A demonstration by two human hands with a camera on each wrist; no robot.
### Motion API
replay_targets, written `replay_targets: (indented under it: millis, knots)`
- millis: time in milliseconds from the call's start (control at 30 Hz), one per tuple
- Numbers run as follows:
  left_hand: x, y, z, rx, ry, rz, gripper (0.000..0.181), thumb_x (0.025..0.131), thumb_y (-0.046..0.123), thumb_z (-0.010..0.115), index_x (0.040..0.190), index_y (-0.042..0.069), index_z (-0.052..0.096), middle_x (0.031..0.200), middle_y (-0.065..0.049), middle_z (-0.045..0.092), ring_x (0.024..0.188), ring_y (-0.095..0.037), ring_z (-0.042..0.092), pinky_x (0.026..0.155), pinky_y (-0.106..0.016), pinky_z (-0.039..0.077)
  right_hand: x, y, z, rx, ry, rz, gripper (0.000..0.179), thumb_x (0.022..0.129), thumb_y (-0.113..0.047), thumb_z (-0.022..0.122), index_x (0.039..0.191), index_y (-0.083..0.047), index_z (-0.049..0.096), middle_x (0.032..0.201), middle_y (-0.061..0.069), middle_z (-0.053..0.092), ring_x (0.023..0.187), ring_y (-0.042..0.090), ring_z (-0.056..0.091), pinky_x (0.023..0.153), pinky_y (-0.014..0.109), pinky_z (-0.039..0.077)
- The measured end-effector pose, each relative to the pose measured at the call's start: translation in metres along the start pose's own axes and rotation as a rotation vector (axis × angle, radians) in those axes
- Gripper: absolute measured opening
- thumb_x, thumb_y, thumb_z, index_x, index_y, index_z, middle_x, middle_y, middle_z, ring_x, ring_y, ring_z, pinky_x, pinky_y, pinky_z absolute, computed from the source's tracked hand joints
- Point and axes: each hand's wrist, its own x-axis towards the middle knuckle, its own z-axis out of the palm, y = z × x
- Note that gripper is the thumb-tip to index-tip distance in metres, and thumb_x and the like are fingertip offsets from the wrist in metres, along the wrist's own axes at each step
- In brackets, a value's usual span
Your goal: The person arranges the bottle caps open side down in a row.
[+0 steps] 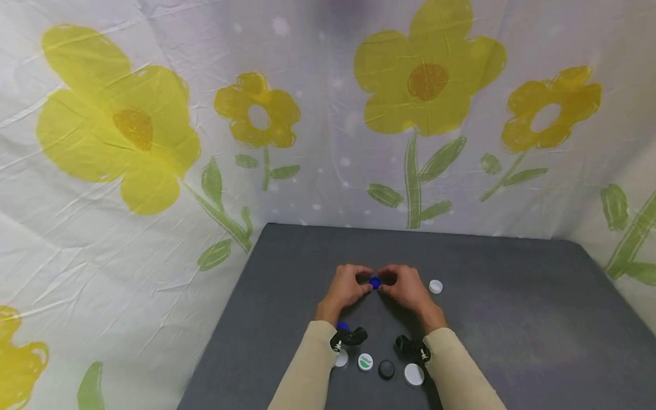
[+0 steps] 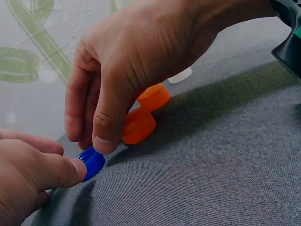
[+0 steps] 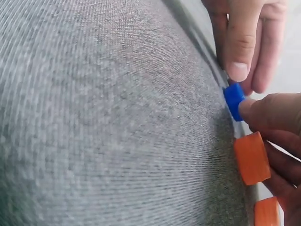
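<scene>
A small blue bottle cap [image 1: 375, 282] sits between my two hands at the middle of the table. My left hand [image 1: 347, 285] holds it from the left, its thumb against the cap's side. From the opposite side my right hand [image 1: 406, 286] holds the same cap, with the thumb tip on it. In the right wrist view the blue cap [image 3: 234, 100] is close to the tabletop. Beside it stand an orange bottle cap [image 2: 139, 126] and another orange cap [image 2: 154, 97], both hidden under my right hand in the head view. Fingertips behind the blue cap are partly hidden.
A white cap [image 1: 435, 286] lies right of my right hand. Nearer me lie a white-and-green cap [image 1: 365, 362], a black cap [image 1: 386, 369], a larger white cap [image 1: 414, 374], and a blue cap [image 1: 343, 326] partly covered by my left wrist. A flowered curtain [image 1: 328, 171] surrounds the grey table [image 1: 512, 319].
</scene>
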Motion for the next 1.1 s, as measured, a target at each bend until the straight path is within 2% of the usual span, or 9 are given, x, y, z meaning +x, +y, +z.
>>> replay_targets:
  millis: [267,567,667,900,1100]
  knots:
    - [0.001,0.002,0.008,0.037,0.054,0.037,0.026,0.087,0.006,0.091,0.113,0.008,0.086,0.113,-0.005,0.085,0.116,-0.025,0.077,0.106,-0.041,0.06,-0.001,0.002,0.005,-0.02,0.03,0.004,0.026,0.086,-0.006,0.089,0.11,-0.008,0.083,0.107,0.007,0.084,0.106,0.03,0.078,0.099,0.054,0.06]
    - [-0.002,0.005,0.009,0.011,0.085,0.026,0.022,0.091,0.008,0.089,0.112,0.01,0.087,0.112,-0.004,0.085,0.115,-0.024,0.078,0.104,-0.041,0.061,-0.003,-0.002,0.004,-0.018,0.057,0.012,0.023,0.087,-0.006,0.089,0.11,-0.011,0.084,0.107,0.006,0.084,0.108,0.03,0.078,0.099,0.053,0.06]
    - [-0.007,0.008,0.003,-0.021,0.105,0.037,0.02,0.091,0.008,0.088,0.111,0.01,0.087,0.11,-0.003,0.086,0.113,-0.023,0.079,0.101,-0.041,0.062,-0.007,-0.009,0.001,0.0,0.068,0.006,0.024,0.088,-0.007,0.088,0.11,-0.012,0.084,0.108,0.006,0.084,0.111,0.03,0.078,0.099,0.053,0.061]
    - [-0.02,0.028,-0.019,-0.062,0.125,0.039,0.019,0.094,0.012,0.088,0.113,0.014,0.087,0.113,-0.001,0.085,0.118,-0.024,0.077,0.104,-0.044,0.061,-0.018,-0.032,-0.015,0.02,0.101,-0.008,0.021,0.09,-0.008,0.086,0.11,-0.015,0.083,0.109,0.004,0.084,0.1,0.031,0.076,0.084,0.042,0.058]
    - [-0.033,0.045,-0.034,-0.106,0.124,0.039,0.019,0.096,0.015,0.086,0.115,0.015,0.087,0.115,-0.002,0.085,0.12,-0.025,0.077,0.106,-0.049,0.06,-0.03,-0.05,-0.026,0.028,0.114,-0.025,0.022,0.093,-0.012,0.086,0.114,-0.016,0.083,0.113,0.003,0.084,0.107,0.027,0.076,0.09,0.049,0.061]
